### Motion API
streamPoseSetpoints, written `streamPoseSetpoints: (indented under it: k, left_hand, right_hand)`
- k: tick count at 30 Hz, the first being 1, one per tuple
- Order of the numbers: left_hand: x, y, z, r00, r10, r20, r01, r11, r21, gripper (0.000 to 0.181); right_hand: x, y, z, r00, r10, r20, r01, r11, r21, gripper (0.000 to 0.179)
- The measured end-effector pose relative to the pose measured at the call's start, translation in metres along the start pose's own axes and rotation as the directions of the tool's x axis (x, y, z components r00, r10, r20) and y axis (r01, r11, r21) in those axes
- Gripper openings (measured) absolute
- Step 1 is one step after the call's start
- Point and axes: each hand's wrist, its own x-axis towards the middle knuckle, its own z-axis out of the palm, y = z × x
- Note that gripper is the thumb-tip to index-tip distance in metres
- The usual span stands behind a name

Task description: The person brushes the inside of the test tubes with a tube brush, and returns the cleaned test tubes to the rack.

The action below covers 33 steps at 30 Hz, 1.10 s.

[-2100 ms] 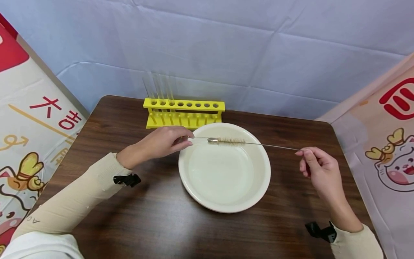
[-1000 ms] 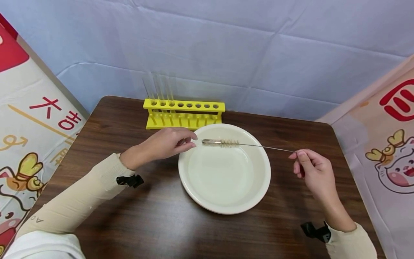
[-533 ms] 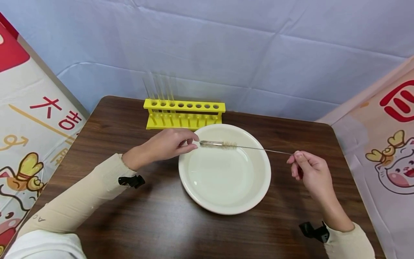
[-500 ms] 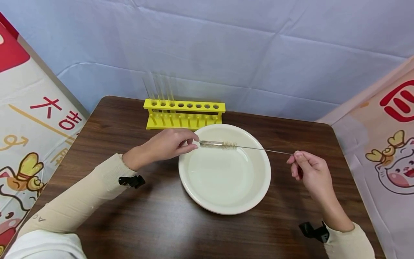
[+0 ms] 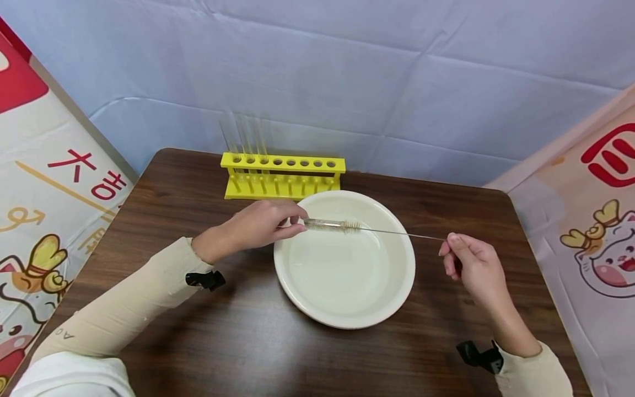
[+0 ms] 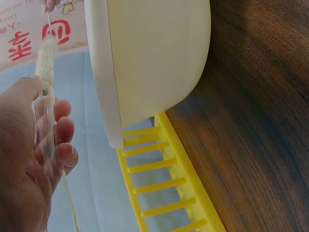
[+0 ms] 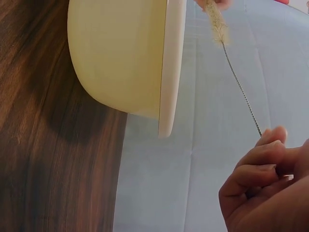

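My left hand point(image 5: 260, 225) holds a clear glass test tube point(image 6: 44, 113) above the left side of a white basin point(image 5: 342, 270). The tube lies nearly level, its mouth toward the right. A test tube brush point(image 5: 353, 227) with pale bristles and a twisted wire handle is partly inside it; the right end of the bristles shows outside the mouth. Near the handle's free end, my right hand point(image 5: 475, 267) pinches the wire between thumb and fingers, to the right of the basin. In the right wrist view the brush's wire point(image 7: 241, 89) is slightly bent.
Behind the basin stands a yellow test tube rack point(image 5: 283, 161), with 3 clear test tubes point(image 5: 248, 138) upright in its left holes. Everything rests on a dark wooden table point(image 5: 238, 336). A pale cloth backdrop point(image 5: 317, 71) hangs behind, with printed sheets at both sides.
My right hand has moved left, pushing the brush deeper into the test tube. My left hand has shifted slightly right and down with the tube. Basin and rack stay put.
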Motion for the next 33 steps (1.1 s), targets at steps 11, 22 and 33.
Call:
streamPoseSetpoints:
  k: [11,22,33]
  left_hand:
    - [0.002,0.0,0.003,1.0,0.006,0.0,-0.006,1.0,-0.005,0.022]
    - [0.003,0.0,0.005,0.999,0.028,-0.015,-0.028,1.0,-0.006,0.021]
    - [0.005,0.004,0.004,1.0,0.015,-0.002,-0.015,1.0,-0.018,0.021]
  right_hand:
    - [0.001,-0.001,0.006,1.0,-0.009,-0.013,0.009,1.0,0.024,0.04]
    - [0.002,-0.001,0.01,0.999,-0.037,-0.001,0.037,0.998,-0.05,0.039]
    - [0.001,-0.001,0.011,0.998,-0.054,0.025,0.055,0.997,-0.053,0.036]
